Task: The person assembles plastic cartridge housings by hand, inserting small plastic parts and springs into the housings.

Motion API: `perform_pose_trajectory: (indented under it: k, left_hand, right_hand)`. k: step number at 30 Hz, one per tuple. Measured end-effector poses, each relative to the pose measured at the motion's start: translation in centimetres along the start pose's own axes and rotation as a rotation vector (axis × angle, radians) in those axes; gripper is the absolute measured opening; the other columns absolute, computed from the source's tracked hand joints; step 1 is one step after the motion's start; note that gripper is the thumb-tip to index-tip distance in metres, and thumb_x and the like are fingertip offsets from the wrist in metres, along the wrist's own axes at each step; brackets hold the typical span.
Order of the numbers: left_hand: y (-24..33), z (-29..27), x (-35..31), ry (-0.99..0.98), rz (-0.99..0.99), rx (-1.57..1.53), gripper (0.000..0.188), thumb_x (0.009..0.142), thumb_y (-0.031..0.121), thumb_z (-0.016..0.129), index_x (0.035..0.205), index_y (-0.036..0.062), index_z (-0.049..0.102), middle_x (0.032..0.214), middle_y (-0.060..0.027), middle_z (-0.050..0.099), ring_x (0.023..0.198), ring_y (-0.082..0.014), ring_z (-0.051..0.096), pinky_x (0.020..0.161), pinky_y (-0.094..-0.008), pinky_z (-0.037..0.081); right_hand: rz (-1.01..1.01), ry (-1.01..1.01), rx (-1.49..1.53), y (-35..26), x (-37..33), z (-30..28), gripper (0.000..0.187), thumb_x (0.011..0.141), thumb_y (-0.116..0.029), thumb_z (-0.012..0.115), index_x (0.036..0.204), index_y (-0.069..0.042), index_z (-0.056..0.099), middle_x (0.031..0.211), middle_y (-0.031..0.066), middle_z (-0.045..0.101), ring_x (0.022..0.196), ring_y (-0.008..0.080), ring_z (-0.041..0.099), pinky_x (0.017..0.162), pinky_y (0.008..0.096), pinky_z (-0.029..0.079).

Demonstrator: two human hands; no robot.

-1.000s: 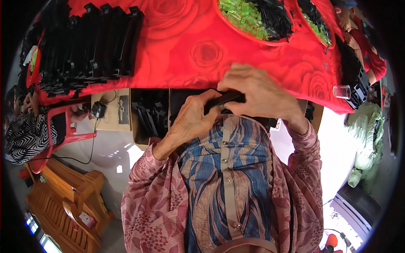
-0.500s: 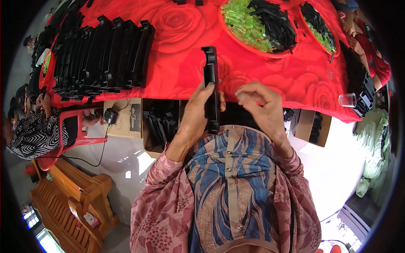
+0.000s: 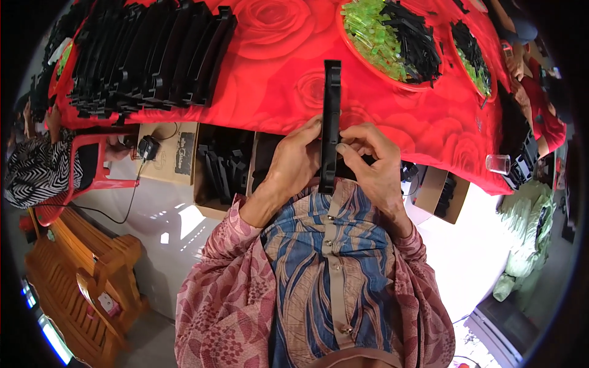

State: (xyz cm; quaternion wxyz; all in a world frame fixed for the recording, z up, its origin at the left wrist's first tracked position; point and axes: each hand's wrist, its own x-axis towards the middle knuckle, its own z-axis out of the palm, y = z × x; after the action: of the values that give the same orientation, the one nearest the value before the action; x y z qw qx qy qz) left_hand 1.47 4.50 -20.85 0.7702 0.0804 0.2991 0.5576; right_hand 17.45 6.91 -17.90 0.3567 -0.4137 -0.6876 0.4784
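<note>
A long black plastic bar (image 3: 331, 110) with notched ends stands lengthwise in front of my body, its near end over my blue patterned clothing. My left hand (image 3: 296, 156) is closed around its left side, with the fingers partly hidden behind it. At the bar's right edge, my right hand (image 3: 372, 156) has its thumb and forefinger drawn together against the plastic. Whether a small piece sits between those fingertips is too small to tell.
Stacked black bars (image 3: 147, 58) fill the left of the red rose-patterned tablecloth (image 3: 276, 30). A bowl (image 3: 362, 70) at the far right holds green and black strips; a second bowl (image 3: 485, 92) is beyond it. A clear cup (image 3: 498, 164) stands near the right edge. Cardboard boxes (image 3: 165, 153) are below.
My right hand has come from apart to touch the bar's right side. The bar has turned about its length and shows a different face. The whole view has shifted slightly.
</note>
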Motion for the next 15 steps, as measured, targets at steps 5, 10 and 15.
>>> perform_pose_trajectory:
  k: [5, 10, 15]
  left_hand:
    - [0.3, -0.8, -0.4, -0.101, -0.013, 0.009, 0.04, 0.104, 0.02, 0.039, 0.137, -0.002, 0.047, 0.112, -0.0092, 0.063, 0.1, -0.018, 0.062, 0.092, -0.0315, 0.05]
    - [1.4, -0.3, -1.0, -0.102, -0.034, 0.069, 0.039, 0.102, 0.021, 0.046, 0.134, -0.0011, 0.051, 0.107, -0.0066, 0.064, 0.096, -0.0139, 0.063, 0.087, -0.0265, 0.05]
    - [3.1, -1.7, -1.0, -0.069, -0.14, 0.514, 0.035, 0.091, 0.026, 0.067, 0.115, 0.0021, 0.058, 0.097, -0.0001, 0.062, 0.088, -0.0074, 0.059, 0.08, -0.0216, 0.048]
  right_hand:
    - [0.078, 0.052, 0.079, 0.0, 0.0, 0.2, 0.017, 0.083, 0.007, 0.066, 0.099, 0.002, 0.064, 0.088, 0.0078, 0.063, 0.071, 0.0119, 0.063, 0.062, 0.025, 0.049]
    - [-0.065, 0.053, -0.07, -1.0, 0.2, -0.6, 0.019, 0.081, 0.008, 0.066, 0.099, 0.003, 0.063, 0.09, 0.01, 0.062, 0.073, 0.0157, 0.063, 0.063, 0.0266, 0.05]
    - [-0.512, 0.101, -0.647, -3.2, 1.5, -1.7, 0.036, 0.067, 0.001, 0.074, 0.102, -0.001, 0.063, 0.102, 0.0132, 0.061, 0.098, 0.0328, 0.058, 0.082, 0.0427, 0.048]
